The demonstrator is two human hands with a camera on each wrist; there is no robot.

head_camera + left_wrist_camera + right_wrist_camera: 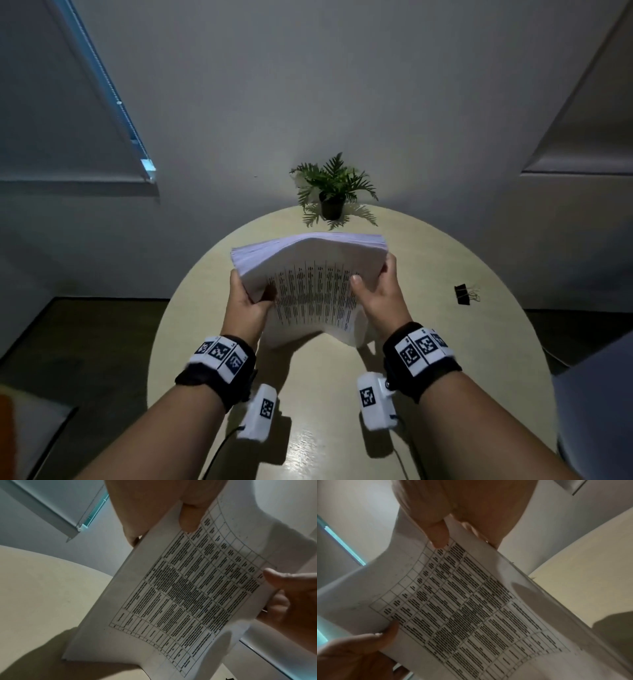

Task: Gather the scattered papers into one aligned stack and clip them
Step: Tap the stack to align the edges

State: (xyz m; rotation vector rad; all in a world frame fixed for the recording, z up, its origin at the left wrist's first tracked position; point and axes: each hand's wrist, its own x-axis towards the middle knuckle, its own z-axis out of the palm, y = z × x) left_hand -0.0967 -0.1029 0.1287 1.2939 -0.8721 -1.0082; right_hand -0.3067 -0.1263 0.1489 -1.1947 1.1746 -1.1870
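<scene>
Holding the stack of papers [308,291] upright between both hands, I am standing it on its lower edge on the round table [428,377], just above the centre of the head view. Nearest the bottom of the frame my two forearms are running up and inward. Above them, my left hand [245,305] is gripping the stack's left side, thumb on the printed face and fingers behind; the left wrist view is showing that thumb [188,517] pressing the top sheet. My right hand [380,298] is mirroring it on the right side, with its thumb [439,534] lying on the table grid of the page. Neither hand is spread; each is curling round an edge of the paper.

The stack's long axis is running up and away from me, its top edge arching toward the top of the frame, so the sheets are bowing rather than lying flat. The top edge is looking fairly even, though I cannot tell whether every sheet is flush.

Farther out, the black binder clip [462,294] is lying on the table at the right of the frame, well apart from the paper and clearly nearer my right hand. I am judging that the right hand should fetch it while the left is keeping the stack pinched. Beyond everything, a potted plant [331,192] is sitting at the table's far edge.
</scene>
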